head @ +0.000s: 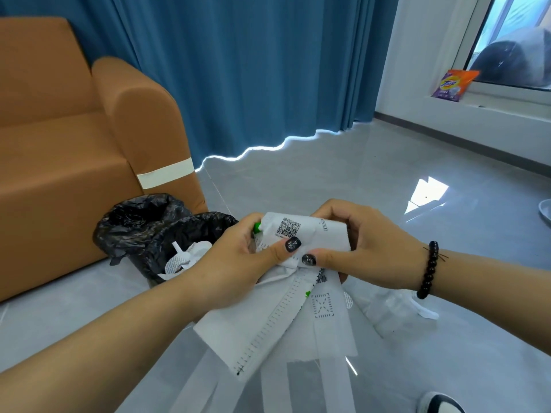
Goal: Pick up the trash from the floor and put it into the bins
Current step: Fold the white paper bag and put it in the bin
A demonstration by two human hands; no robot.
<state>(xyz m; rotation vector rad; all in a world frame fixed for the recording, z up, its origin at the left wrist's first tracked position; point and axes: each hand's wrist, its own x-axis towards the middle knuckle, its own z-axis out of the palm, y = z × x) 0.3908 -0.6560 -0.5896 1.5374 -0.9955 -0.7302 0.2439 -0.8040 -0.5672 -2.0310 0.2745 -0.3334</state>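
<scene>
While you crouch over the grey floor (298, 180), your left hand (238, 263) and right hand (366, 245) both pinch a crumpled white printed wrapper (298, 293) between thumbs and curled fingers, holding it up above the floor. Two black-lined bins (155, 231) stand just beside your left hand, against the orange sofa (74, 138); the nearer one has white paper scraps (182, 259) inside.

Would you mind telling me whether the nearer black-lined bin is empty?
Not empty: white printed paper scraps lie inside the nearer bin.
</scene>
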